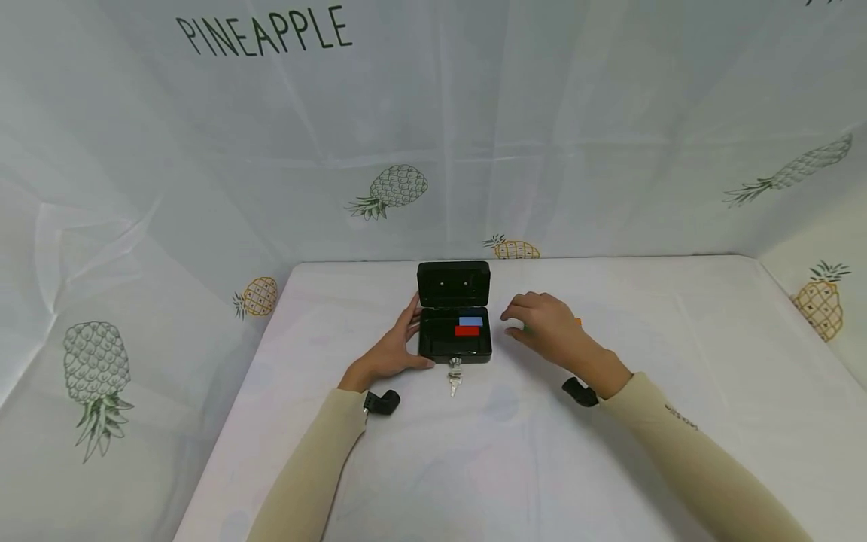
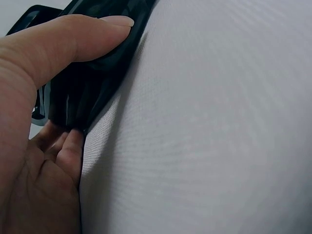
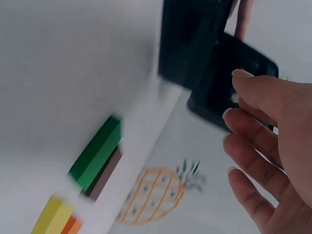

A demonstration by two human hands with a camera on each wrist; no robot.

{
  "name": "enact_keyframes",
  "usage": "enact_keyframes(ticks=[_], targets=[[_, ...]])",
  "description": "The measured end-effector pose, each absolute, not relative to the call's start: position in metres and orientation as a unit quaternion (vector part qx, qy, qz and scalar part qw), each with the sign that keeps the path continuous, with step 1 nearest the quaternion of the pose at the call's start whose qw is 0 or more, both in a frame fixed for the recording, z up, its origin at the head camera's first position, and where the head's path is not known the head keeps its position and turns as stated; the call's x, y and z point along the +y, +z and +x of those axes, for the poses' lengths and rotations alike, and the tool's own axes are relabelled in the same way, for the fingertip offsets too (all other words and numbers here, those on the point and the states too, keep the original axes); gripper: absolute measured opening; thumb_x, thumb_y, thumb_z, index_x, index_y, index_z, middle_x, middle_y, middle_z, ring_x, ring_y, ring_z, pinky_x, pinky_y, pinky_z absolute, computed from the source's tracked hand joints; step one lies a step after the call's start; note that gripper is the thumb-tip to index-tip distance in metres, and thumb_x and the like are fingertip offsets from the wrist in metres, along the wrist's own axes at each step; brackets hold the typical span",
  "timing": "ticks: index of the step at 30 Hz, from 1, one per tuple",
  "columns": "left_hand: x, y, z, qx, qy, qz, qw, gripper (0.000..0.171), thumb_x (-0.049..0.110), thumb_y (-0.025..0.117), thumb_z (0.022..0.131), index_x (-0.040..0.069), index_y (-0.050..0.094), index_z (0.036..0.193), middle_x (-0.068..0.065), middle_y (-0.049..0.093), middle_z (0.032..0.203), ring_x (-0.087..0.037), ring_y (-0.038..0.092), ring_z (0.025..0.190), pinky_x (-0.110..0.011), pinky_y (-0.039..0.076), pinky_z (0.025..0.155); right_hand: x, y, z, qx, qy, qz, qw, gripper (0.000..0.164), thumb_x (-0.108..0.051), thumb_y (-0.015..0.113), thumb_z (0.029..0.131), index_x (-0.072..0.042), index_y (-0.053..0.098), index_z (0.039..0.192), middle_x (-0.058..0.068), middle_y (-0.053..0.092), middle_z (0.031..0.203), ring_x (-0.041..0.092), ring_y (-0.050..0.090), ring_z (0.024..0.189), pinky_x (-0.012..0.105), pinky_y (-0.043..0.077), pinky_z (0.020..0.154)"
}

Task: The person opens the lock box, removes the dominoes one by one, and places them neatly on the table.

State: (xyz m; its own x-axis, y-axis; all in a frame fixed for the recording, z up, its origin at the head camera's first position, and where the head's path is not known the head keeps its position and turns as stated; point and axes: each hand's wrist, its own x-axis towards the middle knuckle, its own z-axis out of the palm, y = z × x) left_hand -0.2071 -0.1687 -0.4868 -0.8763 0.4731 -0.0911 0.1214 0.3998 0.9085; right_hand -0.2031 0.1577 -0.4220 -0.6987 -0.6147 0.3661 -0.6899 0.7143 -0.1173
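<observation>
A small black cash box stands on the white table with its lid raised. Inside lie a blue block and a red block. Keys hang from the lock at its front. My left hand grips the box's left side, thumb along the front corner, fingers partly hidden behind. To the right of the box hovers my right hand, fingers loosely bent around nothing. In the right wrist view, a green block lies against a brown block, near a yellow block and an orange block.
A white cloth printed with pineapples hangs behind the table and at its sides. The table's back edge runs just behind the box. In the head view, my right hand mostly covers the loose blocks.
</observation>
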Motion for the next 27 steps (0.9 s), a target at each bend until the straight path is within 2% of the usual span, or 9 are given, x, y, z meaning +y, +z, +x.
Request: enact_keyframes(ticks=[7,14,27], targets=[[-0.169,-0.487,-0.206,0.817,0.52,0.183,0.171,0.133,0.0,0.087,0.085,0.028,-0.01,0.171,-0.02,0.011,0.173,-0.041,0.023,0.16,-0.047,0.027,0.13,0.125,-0.42,-0.207,-0.907,0.111,0.385,0.132,0.029,-0.015,0.094,0.081,-0.008,0.081,0.106,0.005,0.075,0.103,0.024,0.069,0.098,0.04,0.062,0.089],[-0.17,-0.485,-0.206,0.814,0.522,0.19,0.169,0.132,-0.001,0.087,0.085,0.025,-0.011,0.171,-0.022,0.014,0.172,-0.041,0.024,0.159,-0.046,0.026,0.131,0.103,-0.421,-0.211,-0.904,0.087,0.401,0.12,0.026,-0.017,0.093,0.083,-0.009,0.081,0.105,0.004,0.073,0.099,0.022,0.067,0.092,0.038,0.061,0.087],[-0.17,-0.486,-0.205,0.813,0.524,0.191,0.167,0.133,-0.001,0.087,0.085,0.027,-0.011,0.171,-0.02,0.015,0.172,-0.039,0.025,0.159,-0.045,0.027,0.13,0.078,-0.43,-0.218,-0.922,0.0,0.378,0.087,0.018,-0.023,0.087,0.09,-0.014,0.084,0.105,0.003,0.076,0.099,0.023,0.065,0.093,0.039,0.056,0.083]])
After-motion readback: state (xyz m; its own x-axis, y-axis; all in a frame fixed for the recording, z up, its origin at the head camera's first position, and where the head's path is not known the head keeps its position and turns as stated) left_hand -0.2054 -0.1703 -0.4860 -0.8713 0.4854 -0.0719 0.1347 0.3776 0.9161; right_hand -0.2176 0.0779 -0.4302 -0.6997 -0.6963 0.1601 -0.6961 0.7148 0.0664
